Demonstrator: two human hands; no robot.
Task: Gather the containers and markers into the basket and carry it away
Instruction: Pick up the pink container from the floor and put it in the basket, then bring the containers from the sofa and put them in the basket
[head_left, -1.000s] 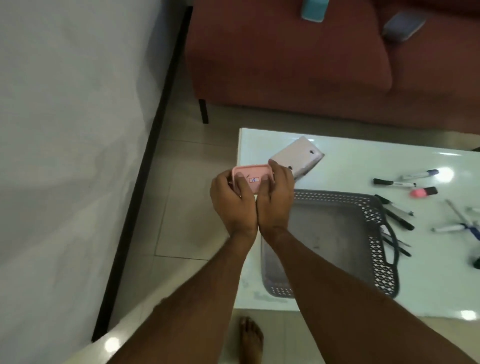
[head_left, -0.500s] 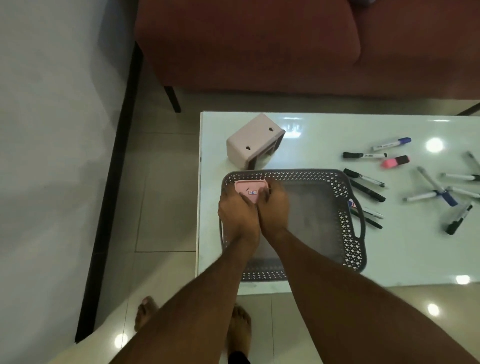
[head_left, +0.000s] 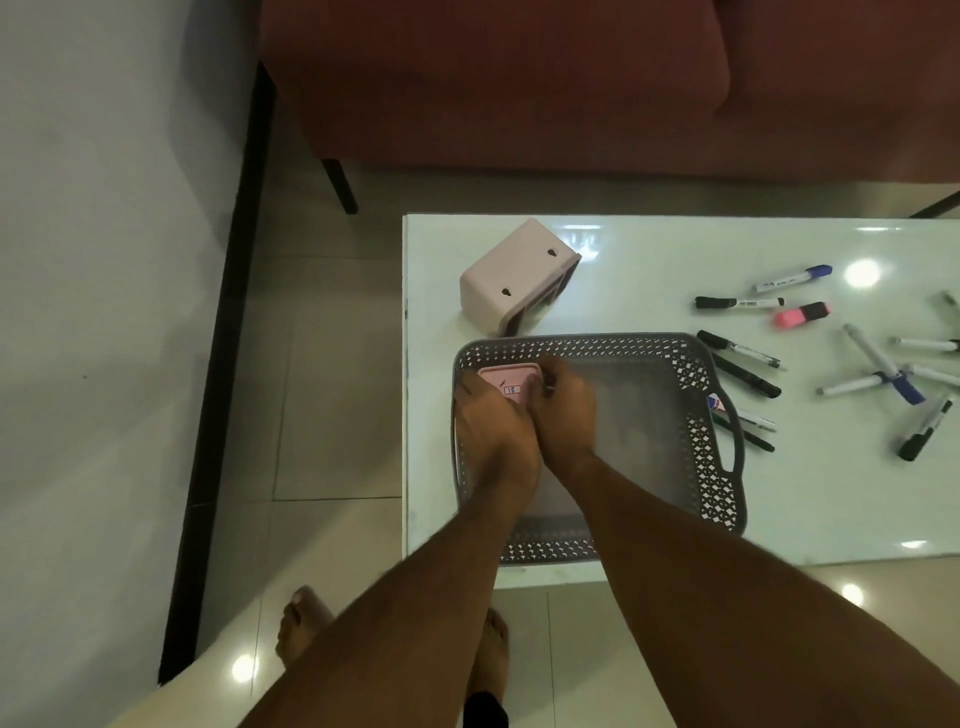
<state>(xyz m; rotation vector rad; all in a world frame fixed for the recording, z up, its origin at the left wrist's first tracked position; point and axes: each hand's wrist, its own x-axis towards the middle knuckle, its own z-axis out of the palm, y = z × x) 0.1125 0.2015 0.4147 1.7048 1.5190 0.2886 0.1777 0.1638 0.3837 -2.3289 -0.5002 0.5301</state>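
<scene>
Gripping a small pink container (head_left: 506, 387) from both sides, 2 bare hands meet inside a grey basket (head_left: 696, 415). Curled fingers of the left hand (head_left: 493, 434) wrap the container's left side, and those of the right hand (head_left: 563, 413) curl against its right side, so both hands hold it; whether it already rests on the basket floor is hidden by the hands. This container sits in the basket's far left corner, close against the perforated wall, and shows a small white label with writing too small to read. Both forearms run down and toward the viewer, crossing the basket's near rim. The basket is a shallow rectangular tray with lattice walls and a loop handle on its right end, and it stands on a glossy white table (head_left: 623, 249) near the table's left edge. Just beyond the basket's far left corner lies a pale pink box-shaped container (head_left: 511, 273), tipped on its side with 2 keyhole slots facing up. To the right of the basket, loose markers (head_left: 740, 351) are scattered over the table: 2 black-capped ones lie just beside the far right corner, 2 more lie partly under the handle, and others with black or blue caps spread further right, along with a short pink highlighter (head_left: 802, 315). Beyond the table stands a dark red sofa (head_left: 519, 78) on a tiled floor (head_left: 332, 364). A white wall (head_left: 104, 260) runs along the left, and the person's bare feet (head_left: 298, 626) show below the table edge.
</scene>
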